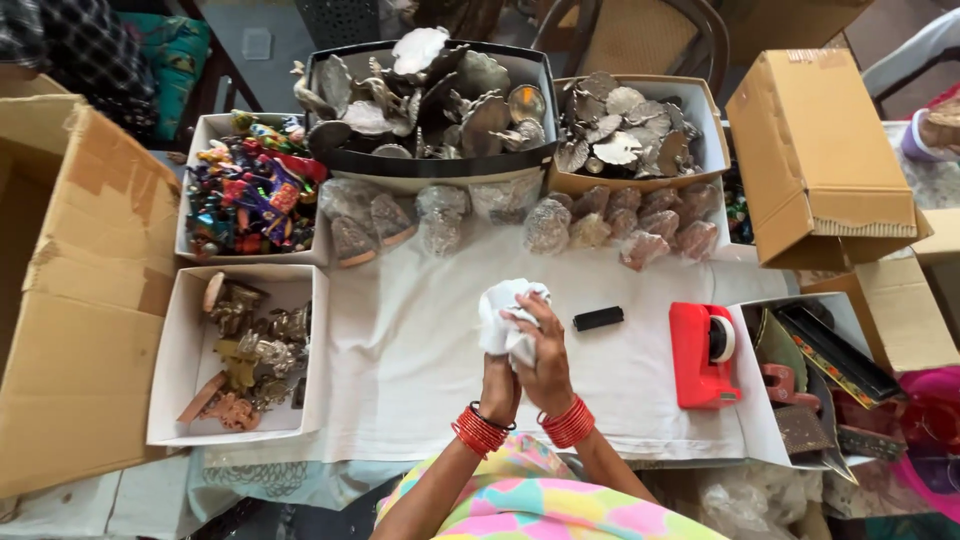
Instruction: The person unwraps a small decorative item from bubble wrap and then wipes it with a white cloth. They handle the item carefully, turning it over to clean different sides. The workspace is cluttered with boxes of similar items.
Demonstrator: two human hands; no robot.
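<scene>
Near the table's front edge, the left hand [497, 385] and right hand [545, 365] clamp together around a white wrapped bundle [500, 318], which could slip loose if either grip slackens while wrapping.

The white wrapping [500, 310] in both hands looks like soft, crumpled matt paper. A smooth white cloth [420, 350] covers the table. The tape dispenser [700, 355] is glossy red plastic. The boxes [820, 150] are matt brown cardboard, and the ornaments [620, 130] are dull grey metal.
</scene>
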